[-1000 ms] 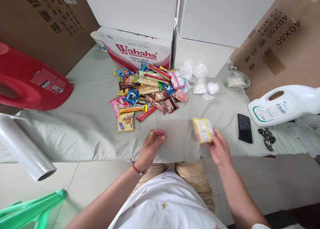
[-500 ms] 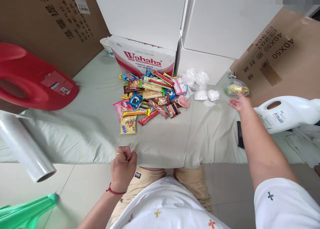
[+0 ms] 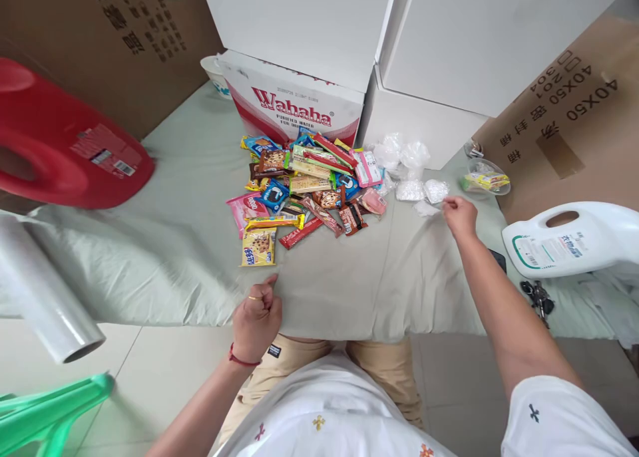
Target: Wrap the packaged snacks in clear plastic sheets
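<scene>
My left hand (image 3: 257, 317) hovers near the table's front edge, mostly curled into a fist with the index finger poking forward. Nothing shows in it. Just ahead lies a yellow cookie packet (image 3: 258, 247), at the near side of a heap of wrapped snacks (image 3: 314, 171). My right hand (image 3: 460, 217) has its fingers drawn together beside a flat scrap of clear plastic (image 3: 426, 208); whether they touch it or hold something is unclear. Crumpled clear plastic bundles (image 3: 410, 190) sit left of that hand. A clear plastic bowl (image 3: 485, 177) with a yellow packet lies behind it.
A Wahaha carton (image 3: 294, 108) and white boxes (image 3: 429, 38) stand at the back. To the left are a red jug (image 3: 70, 138) and a plastic film roll (image 3: 47, 294). A white detergent bottle (image 3: 564, 241), keys (image 3: 538, 301) and a dark phone-like object (image 3: 498, 261) lie right.
My right hand has moved left and nearer from the plastic bowl to the plastic scrap, its fingers closing. My left index finger has stretched forward. The view has shifted slightly.
</scene>
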### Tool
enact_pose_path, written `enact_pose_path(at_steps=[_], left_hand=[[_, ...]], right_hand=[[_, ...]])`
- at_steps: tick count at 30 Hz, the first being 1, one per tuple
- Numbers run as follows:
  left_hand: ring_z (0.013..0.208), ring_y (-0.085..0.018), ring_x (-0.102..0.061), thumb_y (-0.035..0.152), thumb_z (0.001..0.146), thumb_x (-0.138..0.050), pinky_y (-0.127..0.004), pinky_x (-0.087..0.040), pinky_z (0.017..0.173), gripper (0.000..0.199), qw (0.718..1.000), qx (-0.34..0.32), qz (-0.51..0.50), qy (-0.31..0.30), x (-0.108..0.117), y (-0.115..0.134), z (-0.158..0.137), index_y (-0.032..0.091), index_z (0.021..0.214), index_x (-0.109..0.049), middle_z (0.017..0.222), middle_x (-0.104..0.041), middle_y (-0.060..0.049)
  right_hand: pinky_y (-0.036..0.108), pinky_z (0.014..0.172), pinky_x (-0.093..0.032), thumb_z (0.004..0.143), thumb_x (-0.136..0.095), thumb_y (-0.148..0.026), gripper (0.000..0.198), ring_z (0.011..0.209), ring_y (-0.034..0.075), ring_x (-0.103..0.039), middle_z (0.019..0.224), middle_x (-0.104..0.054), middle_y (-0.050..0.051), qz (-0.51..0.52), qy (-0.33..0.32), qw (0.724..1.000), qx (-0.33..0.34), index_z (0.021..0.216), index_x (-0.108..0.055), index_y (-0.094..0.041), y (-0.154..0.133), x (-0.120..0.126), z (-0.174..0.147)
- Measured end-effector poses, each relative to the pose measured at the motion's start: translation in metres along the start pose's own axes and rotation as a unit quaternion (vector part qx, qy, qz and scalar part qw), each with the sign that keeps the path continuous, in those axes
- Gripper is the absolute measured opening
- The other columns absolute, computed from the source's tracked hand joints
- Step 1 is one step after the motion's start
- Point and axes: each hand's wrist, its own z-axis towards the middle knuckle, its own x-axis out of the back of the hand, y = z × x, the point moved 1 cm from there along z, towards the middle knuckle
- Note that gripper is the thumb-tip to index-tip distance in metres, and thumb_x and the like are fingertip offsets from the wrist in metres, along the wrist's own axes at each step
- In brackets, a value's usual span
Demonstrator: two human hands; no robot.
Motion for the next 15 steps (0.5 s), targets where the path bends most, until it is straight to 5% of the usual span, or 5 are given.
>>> enact_pose_path(at_steps=[3, 6, 11, 15], left_hand=[[0.106, -0.028, -0.073, 0.013, 0.072, -0.054, -0.025, -0.048, 0.061, 0.024, 1.0, -0.026, -0.01, 0.005, -0.001, -0.003, -0.003, 0.027, 0.071, -0.034, 0.063, -0.047, 0.002], [0.1, -0.027, -0.074, 0.01, 0.072, -0.053, -0.026, -0.048, 0.062, 0.025, 0.998, -0.068, -0.006, -0.013, -0.003, -0.004, -0.004, 0.027, 0.072, -0.035, 0.061, -0.046, 0.002], [0.08, -0.022, -0.068, 0.006, 0.071, -0.052, -0.031, -0.052, 0.073, 0.025, 0.983, -0.181, -0.014, -0.02, -0.006, -0.003, -0.006, 0.026, 0.075, -0.039, 0.065, -0.048, 0.003], [0.071, -0.018, -0.059, 0.006, 0.075, -0.053, -0.03, -0.048, 0.066, 0.021, 0.978, -0.207, -0.019, -0.009, -0.003, 0.005, -0.003, 0.024, 0.084, -0.048, 0.078, -0.055, 0.0]], right_hand=[[0.027, 0.082, -0.044, 0.071, -0.079, -0.011, 0.02, 0.1, 0.016, -0.058, 0.097, -0.066, 0.005, -0.025, 0.036, 0.999, 0.012, 0.078, -0.063, -0.022, -0.017, -0.014, 0.037], [0.03, 0.08, -0.045, 0.07, -0.081, -0.014, 0.025, 0.099, 0.018, -0.059, 0.093, -0.065, 0.006, -0.021, 0.038, 0.999, -0.015, 0.068, -0.057, -0.023, -0.02, -0.03, 0.046], [0.027, 0.065, -0.043, 0.079, -0.071, -0.017, 0.021, 0.076, 0.014, -0.056, 0.071, -0.059, 0.0, 0.069, 0.066, 0.994, -0.046, 0.066, -0.055, -0.023, -0.011, -0.033, 0.017], [0.022, 0.049, -0.036, 0.076, -0.074, -0.029, 0.02, 0.053, 0.009, -0.044, 0.06, -0.051, -0.007, 0.191, 0.064, 0.976, -0.081, 0.076, -0.056, -0.022, -0.007, -0.02, -0.033]])
